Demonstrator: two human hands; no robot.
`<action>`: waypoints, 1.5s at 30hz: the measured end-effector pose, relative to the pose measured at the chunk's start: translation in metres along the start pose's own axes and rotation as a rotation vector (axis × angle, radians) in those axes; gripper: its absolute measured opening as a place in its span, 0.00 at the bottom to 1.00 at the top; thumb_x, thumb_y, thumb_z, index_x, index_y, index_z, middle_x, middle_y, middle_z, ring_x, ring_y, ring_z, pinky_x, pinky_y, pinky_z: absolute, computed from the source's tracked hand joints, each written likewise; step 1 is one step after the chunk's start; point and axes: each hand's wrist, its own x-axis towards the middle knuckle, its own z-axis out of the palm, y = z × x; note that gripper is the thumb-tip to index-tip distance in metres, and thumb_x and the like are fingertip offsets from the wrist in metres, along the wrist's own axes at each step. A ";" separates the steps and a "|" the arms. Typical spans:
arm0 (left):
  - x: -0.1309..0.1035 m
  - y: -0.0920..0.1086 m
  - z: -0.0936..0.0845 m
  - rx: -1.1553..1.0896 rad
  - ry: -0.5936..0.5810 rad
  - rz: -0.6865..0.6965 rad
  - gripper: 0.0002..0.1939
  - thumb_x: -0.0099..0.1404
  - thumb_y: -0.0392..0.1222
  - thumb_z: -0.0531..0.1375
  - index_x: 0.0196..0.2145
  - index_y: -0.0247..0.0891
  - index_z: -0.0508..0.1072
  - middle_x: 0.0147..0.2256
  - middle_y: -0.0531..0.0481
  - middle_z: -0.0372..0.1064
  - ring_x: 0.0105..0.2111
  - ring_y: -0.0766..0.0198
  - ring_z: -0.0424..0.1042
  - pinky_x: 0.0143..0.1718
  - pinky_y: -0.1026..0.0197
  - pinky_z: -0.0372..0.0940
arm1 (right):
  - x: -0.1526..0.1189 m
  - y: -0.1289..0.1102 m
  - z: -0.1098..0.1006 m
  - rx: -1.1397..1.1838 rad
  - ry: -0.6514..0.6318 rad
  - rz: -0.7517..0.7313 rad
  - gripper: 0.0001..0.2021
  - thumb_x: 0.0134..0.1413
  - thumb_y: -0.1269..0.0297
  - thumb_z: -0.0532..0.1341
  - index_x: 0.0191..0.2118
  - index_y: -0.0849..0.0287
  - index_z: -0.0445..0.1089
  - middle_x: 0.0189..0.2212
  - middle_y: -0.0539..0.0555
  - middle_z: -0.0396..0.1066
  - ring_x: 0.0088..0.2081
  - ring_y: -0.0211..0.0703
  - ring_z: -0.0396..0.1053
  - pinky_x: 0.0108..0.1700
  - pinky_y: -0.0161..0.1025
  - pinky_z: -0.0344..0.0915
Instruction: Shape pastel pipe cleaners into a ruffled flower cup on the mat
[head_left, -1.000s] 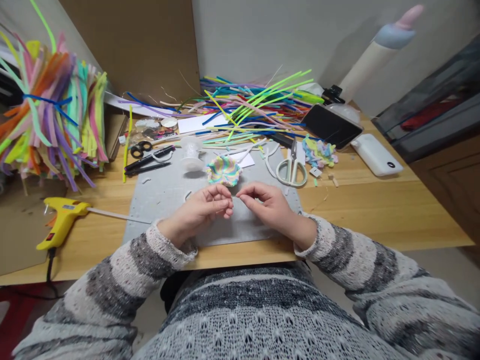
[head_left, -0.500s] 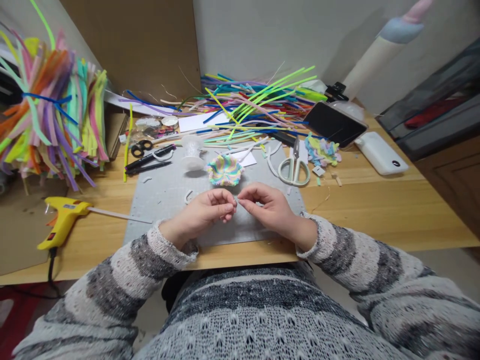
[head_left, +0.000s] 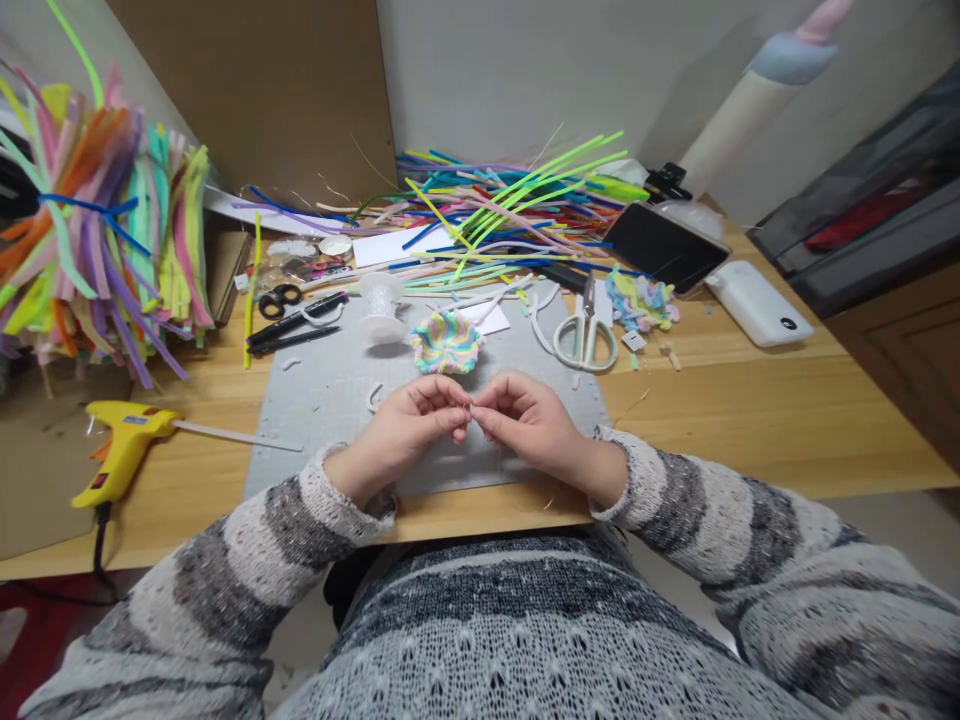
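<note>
Over the grey cutting mat (head_left: 300,425), my left hand (head_left: 416,425) and my right hand (head_left: 529,420) meet with thumbs and forefingers pinched together. Whatever sits between the fingertips is tiny and mostly hidden; I cannot make out what it is. Just beyond my fingers stands a pastel striped, ruffled cup shape (head_left: 448,343) made of fuzzy stems. A spool of clear thread (head_left: 381,310) is to its left. White-handled scissors (head_left: 585,340) lie to the right on the mat's edge.
At the left lies a yellow glue gun (head_left: 124,450) with its cord. Bundled pipe cleaners (head_left: 90,220) rise behind it. Loose pipe cleaners (head_left: 517,205) pile up along the wall. A phone (head_left: 667,245), a white power bank (head_left: 759,305) and black pens (head_left: 300,320) lie around the mat.
My right hand has closed in on the left, so the fingertips now touch or nearly touch. The whole view has shifted slightly; the things on the table stay put.
</note>
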 end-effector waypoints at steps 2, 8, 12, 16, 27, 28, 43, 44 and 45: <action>0.000 -0.001 -0.001 0.009 0.007 0.002 0.09 0.58 0.39 0.66 0.35 0.35 0.71 0.27 0.55 0.68 0.24 0.73 0.67 0.30 0.68 0.63 | 0.000 -0.001 0.000 0.028 -0.020 0.007 0.07 0.54 0.63 0.63 0.32 0.57 0.63 0.22 0.45 0.66 0.20 0.30 0.61 0.22 0.31 0.59; 0.000 -0.002 -0.001 -0.005 0.021 0.024 0.10 0.57 0.41 0.67 0.34 0.35 0.72 0.29 0.55 0.68 0.26 0.72 0.67 0.31 0.68 0.62 | 0.002 -0.002 0.001 0.112 -0.064 0.024 0.07 0.54 0.62 0.63 0.33 0.57 0.63 0.21 0.44 0.66 0.21 0.29 0.62 0.23 0.30 0.61; 0.000 -0.002 0.000 -0.010 0.031 0.017 0.11 0.56 0.43 0.68 0.33 0.36 0.72 0.28 0.55 0.67 0.26 0.72 0.66 0.32 0.66 0.63 | 0.002 -0.002 0.003 0.158 -0.087 0.066 0.09 0.53 0.62 0.63 0.33 0.57 0.62 0.23 0.46 0.68 0.22 0.29 0.64 0.22 0.30 0.62; 0.000 -0.001 0.001 -0.030 0.047 0.007 0.12 0.55 0.43 0.68 0.32 0.35 0.72 0.27 0.55 0.67 0.26 0.72 0.66 0.32 0.66 0.62 | 0.001 0.000 0.003 0.177 -0.083 0.088 0.09 0.53 0.62 0.64 0.32 0.58 0.62 0.25 0.47 0.70 0.22 0.29 0.65 0.22 0.29 0.64; 0.001 0.002 0.005 -0.165 0.041 -0.085 0.13 0.52 0.42 0.70 0.31 0.34 0.72 0.23 0.56 0.67 0.24 0.72 0.67 0.30 0.68 0.63 | 0.002 -0.001 0.003 0.209 -0.095 0.072 0.07 0.52 0.67 0.64 0.31 0.59 0.64 0.24 0.46 0.70 0.22 0.28 0.65 0.23 0.28 0.66; 0.001 0.002 0.005 -0.179 0.034 -0.095 0.13 0.52 0.42 0.70 0.31 0.34 0.72 0.23 0.55 0.68 0.24 0.72 0.67 0.29 0.68 0.63 | 0.002 -0.001 0.003 0.214 -0.101 0.073 0.07 0.52 0.67 0.64 0.31 0.59 0.64 0.24 0.46 0.70 0.22 0.28 0.66 0.23 0.28 0.66; 0.001 0.006 0.006 -0.278 0.037 -0.102 0.09 0.55 0.36 0.67 0.32 0.33 0.71 0.24 0.55 0.66 0.21 0.75 0.64 0.24 0.71 0.61 | 0.003 0.003 -0.002 0.113 -0.089 0.140 0.07 0.54 0.62 0.62 0.32 0.59 0.63 0.22 0.45 0.66 0.22 0.31 0.64 0.24 0.32 0.64; 0.001 0.006 0.007 -0.289 0.028 -0.096 0.09 0.56 0.36 0.66 0.33 0.34 0.70 0.23 0.56 0.65 0.20 0.75 0.63 0.24 0.71 0.60 | 0.003 0.002 -0.002 0.084 -0.079 0.132 0.07 0.54 0.63 0.61 0.32 0.59 0.63 0.21 0.45 0.64 0.21 0.30 0.62 0.23 0.31 0.62; 0.001 0.007 0.008 -0.300 0.014 -0.099 0.09 0.56 0.36 0.66 0.33 0.34 0.70 0.22 0.57 0.64 0.19 0.76 0.61 0.23 0.71 0.59 | 0.004 0.001 -0.003 0.049 -0.062 0.117 0.07 0.54 0.63 0.61 0.32 0.59 0.63 0.21 0.44 0.63 0.21 0.30 0.60 0.23 0.31 0.60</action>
